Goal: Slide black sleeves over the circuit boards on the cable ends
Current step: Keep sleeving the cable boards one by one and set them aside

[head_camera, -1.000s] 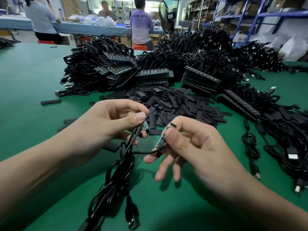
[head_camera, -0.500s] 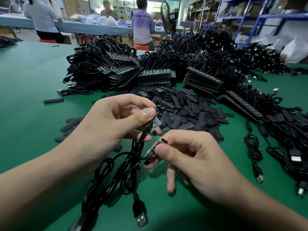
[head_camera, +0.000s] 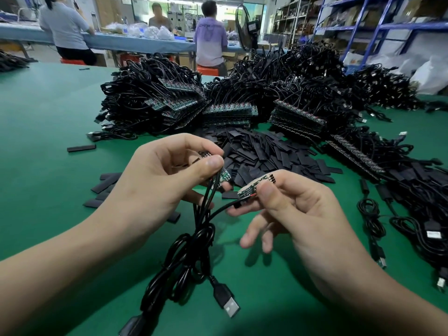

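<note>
Hands raised above green table (head_camera: 48, 112), close together, not touching.

Left hand (head_camera: 155, 180): thumb and forefinger pinch a small circuit board (head_camera: 225, 177) at the end of a black cable. The other fingers are curled behind it. A dark strip shows inside the curl; cannot tell what it is.

Right hand (head_camera: 303, 214): thumb and forefinger pinch a second circuit board (head_camera: 252, 187), tilted, with its dark pins pointing away from the wearer. This board is uncovered, green face and components showing. The lower fingers hang loosely spread and hold nothing.

Cables (head_camera: 201, 238) from both boards drop between the hands into one tangled loop. A USB plug (head_camera: 229, 304) dangles at the bottom, just above the table.

Black sleeves (head_camera: 266, 154) lie in a flat heap on the table just beyond the hands. Stray ones are scattered left, one lone sleeve (head_camera: 81, 148) well apart.

Behind the heap are stacks of boards (head_camera: 228, 112) with coiled black cable bundles (head_camera: 303, 76) piled high. More cables trail along the right side.

Far background: three people (head_camera: 211, 32) at a long blue bench, a fan (head_camera: 244, 30), blue shelving (head_camera: 363, 25).
</note>
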